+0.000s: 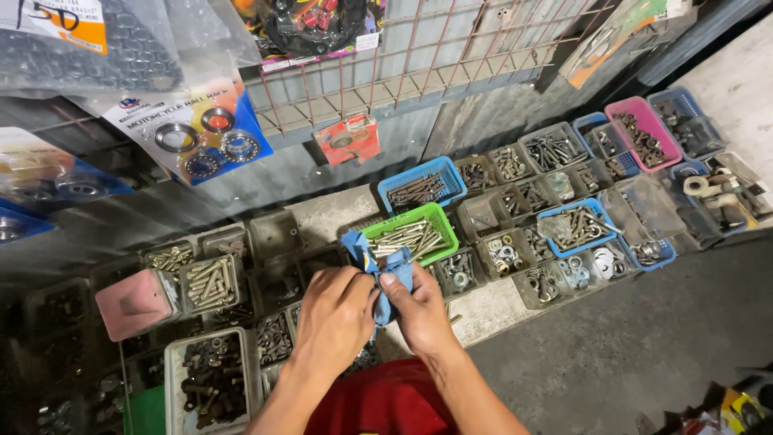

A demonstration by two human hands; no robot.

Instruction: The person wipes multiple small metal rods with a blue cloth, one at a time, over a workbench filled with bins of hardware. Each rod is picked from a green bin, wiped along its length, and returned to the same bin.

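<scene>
A person's left hand (334,318) and right hand (419,310) are gripping a crumpled blue cloth (378,266) between them, fingers curled closed around it, just in front of a green basket (439,219) of long bolts. Small plastic trays of nuts, washers and screws are crowding a concrete ledge (483,310), among them a blue basket (451,171) and a pink tray (656,121). Packaged bearings (197,133) are hanging above, beside a wire rack (419,48) against corrugated metal.

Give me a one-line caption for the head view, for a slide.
Both hands, left and right, hold a blue cloth over trays of bolts.
</scene>
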